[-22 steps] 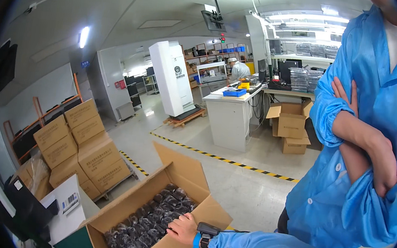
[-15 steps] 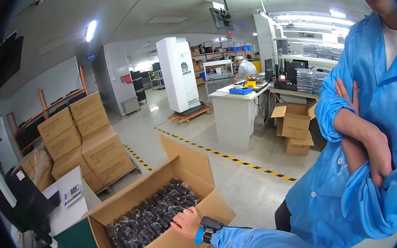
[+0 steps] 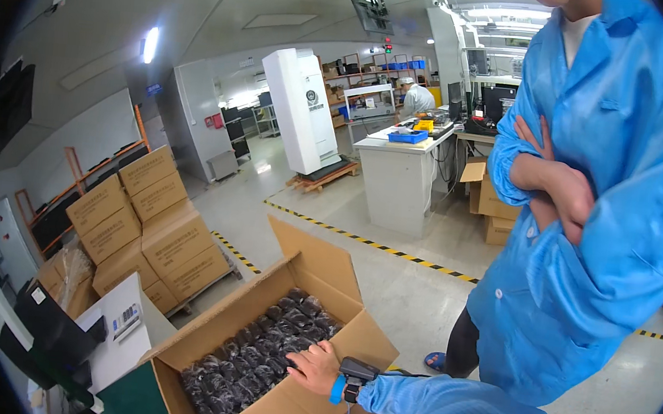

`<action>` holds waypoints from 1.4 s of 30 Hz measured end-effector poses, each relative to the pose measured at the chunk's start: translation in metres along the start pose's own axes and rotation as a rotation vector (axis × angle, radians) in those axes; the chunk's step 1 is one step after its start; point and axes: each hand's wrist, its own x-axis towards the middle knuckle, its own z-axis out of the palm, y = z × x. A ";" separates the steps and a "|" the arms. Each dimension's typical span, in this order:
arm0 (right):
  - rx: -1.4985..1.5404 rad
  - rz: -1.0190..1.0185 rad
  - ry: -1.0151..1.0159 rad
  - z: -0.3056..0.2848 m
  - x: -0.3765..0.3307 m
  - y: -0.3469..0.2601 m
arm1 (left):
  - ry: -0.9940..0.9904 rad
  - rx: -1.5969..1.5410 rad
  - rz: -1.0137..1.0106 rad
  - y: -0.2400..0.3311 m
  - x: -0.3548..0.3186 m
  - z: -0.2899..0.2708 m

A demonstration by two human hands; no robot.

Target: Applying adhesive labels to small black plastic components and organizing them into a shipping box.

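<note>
The right hand (image 3: 314,367) reaches into the open cardboard carton (image 3: 280,410), fingers spread over the black bagged parts (image 3: 253,355) beneath, gripping none. Best to pinch a single bag at the near edge. The left hand is out of sight.

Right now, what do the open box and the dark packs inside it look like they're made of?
Box: brown corrugated cardboard, matte, with creased flaps standing open. Packs: small dark items, seemingly each in a clear glossy plastic bag, judging by the glints; the contents are too small to tell. The right hand rests on them, a blue band at its wrist.
</note>
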 end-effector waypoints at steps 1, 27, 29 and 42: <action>0.027 -0.002 0.002 0.000 0.000 -0.001 | -0.017 0.053 0.001 -0.005 0.000 -0.001; 0.028 0.035 -0.157 -0.018 0.010 0.000 | -0.068 0.134 0.145 0.040 0.013 -0.027; 0.032 0.026 -0.158 -0.018 0.011 0.001 | -0.015 0.157 0.156 0.038 0.016 -0.032; 0.132 0.118 -0.611 -0.006 0.048 0.027 | 0.011 0.083 -0.092 0.007 0.002 -0.031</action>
